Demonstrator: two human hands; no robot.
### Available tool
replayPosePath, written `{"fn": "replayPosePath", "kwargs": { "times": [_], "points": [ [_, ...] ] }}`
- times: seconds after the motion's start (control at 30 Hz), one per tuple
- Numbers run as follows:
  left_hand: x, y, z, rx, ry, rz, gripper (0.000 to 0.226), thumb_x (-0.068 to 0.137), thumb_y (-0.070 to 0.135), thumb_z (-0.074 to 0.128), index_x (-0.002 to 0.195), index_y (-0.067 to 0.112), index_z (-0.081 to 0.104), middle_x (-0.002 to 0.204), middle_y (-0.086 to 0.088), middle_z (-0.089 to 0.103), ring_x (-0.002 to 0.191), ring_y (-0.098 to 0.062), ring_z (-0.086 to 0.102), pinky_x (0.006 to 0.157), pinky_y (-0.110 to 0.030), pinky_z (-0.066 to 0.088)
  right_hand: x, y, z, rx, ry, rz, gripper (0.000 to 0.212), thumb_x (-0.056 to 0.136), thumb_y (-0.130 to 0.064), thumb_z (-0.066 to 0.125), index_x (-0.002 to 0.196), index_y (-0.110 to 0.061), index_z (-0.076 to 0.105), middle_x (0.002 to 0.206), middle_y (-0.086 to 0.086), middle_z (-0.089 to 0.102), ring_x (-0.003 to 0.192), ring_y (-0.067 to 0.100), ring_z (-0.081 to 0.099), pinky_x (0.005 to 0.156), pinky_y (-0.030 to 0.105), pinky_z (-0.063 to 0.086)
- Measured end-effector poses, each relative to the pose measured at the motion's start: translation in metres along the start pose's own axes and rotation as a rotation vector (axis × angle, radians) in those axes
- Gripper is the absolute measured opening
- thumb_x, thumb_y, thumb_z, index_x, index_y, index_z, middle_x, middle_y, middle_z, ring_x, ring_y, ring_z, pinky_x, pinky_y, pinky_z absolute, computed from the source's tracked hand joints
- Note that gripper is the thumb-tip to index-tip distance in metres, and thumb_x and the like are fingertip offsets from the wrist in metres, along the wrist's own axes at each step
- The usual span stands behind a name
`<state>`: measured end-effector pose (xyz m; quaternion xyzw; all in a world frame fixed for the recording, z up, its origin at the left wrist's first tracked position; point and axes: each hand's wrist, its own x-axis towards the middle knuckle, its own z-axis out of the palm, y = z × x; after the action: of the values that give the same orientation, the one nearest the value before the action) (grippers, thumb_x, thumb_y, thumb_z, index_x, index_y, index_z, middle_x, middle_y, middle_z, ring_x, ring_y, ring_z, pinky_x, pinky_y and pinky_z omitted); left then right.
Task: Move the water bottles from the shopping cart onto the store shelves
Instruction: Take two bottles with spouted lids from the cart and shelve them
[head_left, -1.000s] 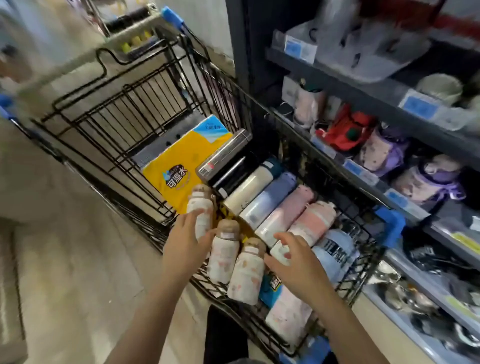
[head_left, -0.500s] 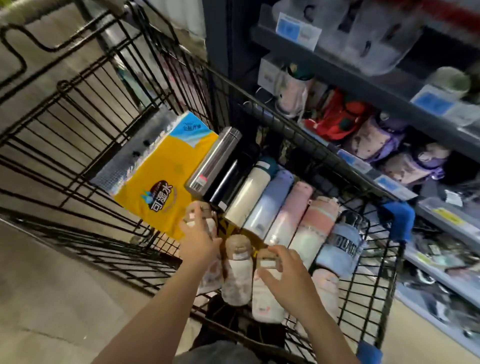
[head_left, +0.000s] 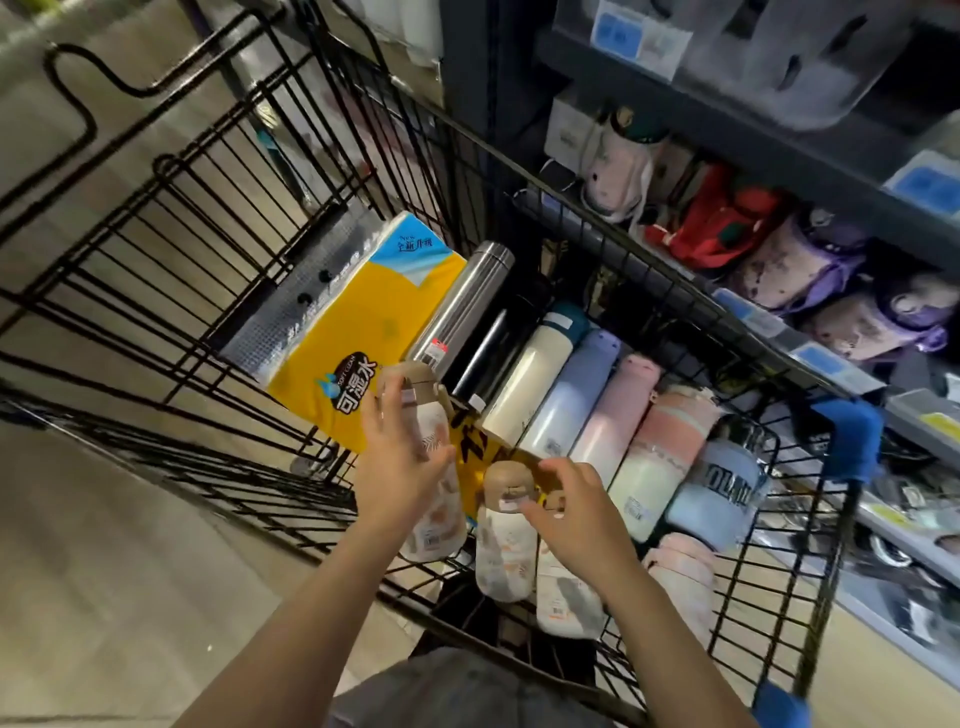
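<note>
Three small cream bottles with brown caps lie at the near end of the black wire shopping cart (head_left: 623, 244). My left hand (head_left: 400, 457) lies on the left small bottle (head_left: 439, 525), fingers spread along it towards the cap. My right hand (head_left: 576, 514) curls over the top of the right small bottle (head_left: 566, 597). The middle small bottle (head_left: 504, 545) lies untouched between them. Behind them lies a row of taller bottles: steel (head_left: 462, 306), black (head_left: 498, 343), cream (head_left: 530, 384), lavender (head_left: 571, 395), pink (head_left: 618, 415). The store shelves (head_left: 779, 135) stand to the right.
A yellow tissue pack (head_left: 353, 332) lies in the cart beside the bottles. A blue tumbler (head_left: 722, 488) and a pale pink bottle (head_left: 680, 577) lie at the cart's right side. The shelves hold red and purple bottles with straps and blue price tags. Tiled floor lies to the left.
My left fingers have spread out along the left small bottle. My right hand stays over the right small bottle. The view has shifted closer to the cart.
</note>
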<state>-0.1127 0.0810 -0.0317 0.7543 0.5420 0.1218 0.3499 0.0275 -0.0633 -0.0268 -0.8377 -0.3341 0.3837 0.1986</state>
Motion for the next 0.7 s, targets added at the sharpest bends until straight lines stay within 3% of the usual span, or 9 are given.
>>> {"fn": "replayPosePath", "kwargs": {
  "times": [0.1, 0.17, 0.23, 0.37, 0.53, 0.7],
  "points": [
    [-0.004, -0.002, -0.024, 0.014, 0.069, 0.089, 0.098, 0.079, 0.028, 0.079, 0.151, 0.034, 0.013, 0.16, -0.009, 0.01, 0.128, -0.023, 0.041, 0.072, -0.031, 0.048, 0.009, -0.002, 0.023, -0.089, -0.025, -0.005, 0.057, 0.09, -0.039, 0.06, 0.14, -0.029, 0.036, 0.139, 0.0, 0.037, 0.115, 0.024, 0.051, 0.092, 0.034, 0.044],
    [-0.006, -0.002, -0.036, 0.016, 0.102, 0.162, 0.098, 0.078, 0.027, 0.08, 0.148, 0.041, 0.013, 0.161, -0.01, 0.011, 0.132, -0.025, 0.037, 0.079, -0.033, 0.045, 0.015, -0.005, 0.039, -0.149, -0.035, 0.018, 0.062, 0.091, -0.04, 0.058, 0.144, -0.031, 0.027, 0.141, 0.002, 0.032, 0.118, 0.027, 0.049, 0.086, 0.033, 0.043],
    [-0.007, -0.002, -0.046, -0.017, 0.12, 0.205, 0.097, 0.075, 0.025, 0.082, 0.141, 0.047, 0.015, 0.161, -0.01, 0.013, 0.134, -0.026, 0.037, 0.079, -0.032, 0.043, 0.019, -0.007, 0.057, -0.209, -0.021, 0.033, 0.063, 0.091, -0.042, 0.057, 0.142, -0.032, 0.021, 0.14, 0.005, 0.03, 0.114, 0.029, 0.05, 0.083, 0.035, 0.047],
    [-0.01, -0.009, -0.056, -0.094, 0.149, 0.277, 0.092, 0.073, 0.022, 0.084, 0.138, 0.043, 0.024, 0.159, -0.014, 0.018, 0.127, -0.004, 0.029, 0.083, -0.031, 0.041, 0.025, -0.008, 0.079, -0.331, -0.012, 0.093, 0.075, 0.09, -0.047, 0.058, 0.146, -0.029, 0.013, 0.147, 0.01, 0.022, 0.119, 0.034, 0.047, 0.09, 0.04, 0.048],
    [-0.009, -0.014, -0.055, -0.151, 0.134, 0.301, 0.09, 0.077, 0.035, 0.079, 0.142, 0.042, 0.018, 0.159, -0.012, 0.015, 0.141, -0.023, 0.029, 0.089, -0.036, 0.043, 0.023, -0.014, 0.095, -0.388, -0.013, 0.099, 0.089, 0.089, -0.045, 0.062, 0.151, -0.032, -0.001, 0.155, 0.008, 0.002, 0.123, 0.032, 0.042, 0.093, 0.038, 0.046],
    [-0.007, -0.017, -0.052, -0.127, 0.114, 0.32, 0.097, 0.075, 0.029, 0.081, 0.144, 0.043, 0.015, 0.16, -0.009, 0.013, 0.14, -0.022, 0.029, 0.087, -0.035, 0.042, 0.021, -0.011, 0.097, -0.327, 0.044, 0.109, 0.091, 0.089, -0.044, 0.062, 0.149, -0.039, -0.006, 0.155, 0.005, 0.004, 0.118, 0.031, 0.047, 0.091, 0.039, 0.048]
  ]
}}
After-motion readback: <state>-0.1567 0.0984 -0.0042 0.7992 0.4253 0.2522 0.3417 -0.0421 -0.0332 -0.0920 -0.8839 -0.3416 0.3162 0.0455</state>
